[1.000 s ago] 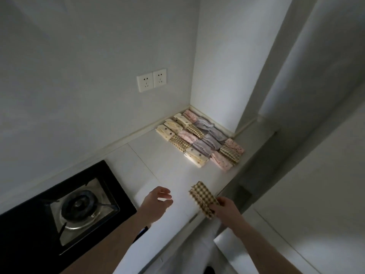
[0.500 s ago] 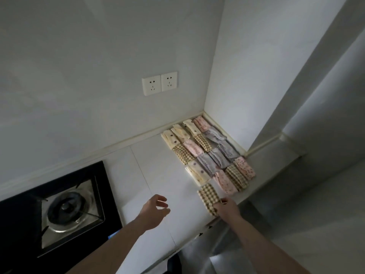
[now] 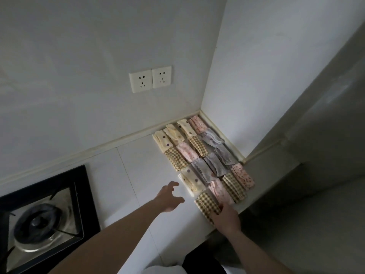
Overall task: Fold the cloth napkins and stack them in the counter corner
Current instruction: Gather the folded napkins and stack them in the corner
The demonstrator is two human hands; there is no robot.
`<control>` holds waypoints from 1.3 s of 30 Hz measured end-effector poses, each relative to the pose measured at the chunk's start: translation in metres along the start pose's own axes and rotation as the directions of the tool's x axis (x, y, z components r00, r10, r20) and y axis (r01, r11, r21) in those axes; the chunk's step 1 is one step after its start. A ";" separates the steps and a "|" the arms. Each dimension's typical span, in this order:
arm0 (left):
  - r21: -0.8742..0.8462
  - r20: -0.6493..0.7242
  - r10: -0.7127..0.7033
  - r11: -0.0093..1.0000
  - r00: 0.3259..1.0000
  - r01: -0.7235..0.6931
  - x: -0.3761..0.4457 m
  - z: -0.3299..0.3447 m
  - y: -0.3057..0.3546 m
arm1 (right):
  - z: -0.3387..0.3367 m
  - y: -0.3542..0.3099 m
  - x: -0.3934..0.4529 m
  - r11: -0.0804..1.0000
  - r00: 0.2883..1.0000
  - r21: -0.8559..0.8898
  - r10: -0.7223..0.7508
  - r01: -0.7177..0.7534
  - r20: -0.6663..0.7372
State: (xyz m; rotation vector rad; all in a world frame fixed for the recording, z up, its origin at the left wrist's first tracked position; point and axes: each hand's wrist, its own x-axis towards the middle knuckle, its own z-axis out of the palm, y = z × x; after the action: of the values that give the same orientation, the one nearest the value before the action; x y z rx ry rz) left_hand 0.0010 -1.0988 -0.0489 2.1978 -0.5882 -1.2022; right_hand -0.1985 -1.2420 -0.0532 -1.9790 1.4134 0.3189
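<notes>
Several folded napkins (image 3: 201,155), cream dotted, pink, grey and checked, lie in rows in the counter corner. A folded brown checked napkin (image 3: 207,203) lies on the counter at the near end of those rows. My right hand (image 3: 226,217) rests on its near end, fingers on the cloth. My left hand (image 3: 169,197) hovers over the white counter (image 3: 138,175) just left of the rows, fingers spread and holding nothing.
A black gas hob (image 3: 45,220) with a burner sits at the left. Two wall sockets (image 3: 150,79) are on the back wall. The side wall meets the counter at the right, and the counter's front edge runs below my right hand.
My right hand carried the checked napkin forward and set it down at the near end of the rows. My left hand moved forward beside the rows. The view came closer to the corner.
</notes>
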 end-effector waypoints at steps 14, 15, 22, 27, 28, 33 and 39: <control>-0.166 0.066 -0.138 0.975 0.988 0.148 0.053 0.042 0.057 | -0.004 -0.002 0.028 0.996 0.992 0.080 0.033 -0.043 0.126; -0.148 0.056 -0.139 0.978 0.989 0.146 0.053 0.044 0.057 | -0.004 -0.003 0.029 0.988 0.990 0.133 0.055 -0.073 0.130; -0.340 -0.113 -0.028 0.941 0.993 -0.012 0.032 0.042 0.023 | -0.009 -0.014 0.026 0.902 0.999 0.430 0.001 -0.022 0.048; -0.452 -0.327 -0.049 0.885 0.944 -0.111 0.014 0.006 -0.005 | -0.021 -0.059 0.032 0.866 0.991 0.489 -0.131 0.104 0.021; -0.464 -0.369 -0.056 0.876 0.928 -0.132 0.015 -0.007 -0.005 | -0.024 -0.072 0.037 0.865 0.990 0.489 -0.139 0.118 0.006; -0.499 -0.485 -0.091 0.846 0.870 -0.189 0.023 -0.064 0.010 | -0.037 -0.136 0.070 0.840 0.976 0.498 -0.198 0.215 -0.089; -0.593 -0.457 -0.167 0.790 0.874 -0.159 0.053 -0.103 0.027 | -0.045 -0.186 0.115 0.811 0.977 0.556 -0.214 0.184 -0.011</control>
State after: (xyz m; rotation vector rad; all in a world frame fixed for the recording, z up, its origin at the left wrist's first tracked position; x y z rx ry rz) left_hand 0.1124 -1.1241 -0.0183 1.8027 0.0410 -0.6435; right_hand 0.0059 -1.3221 -0.0129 -1.5936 1.0876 -0.1314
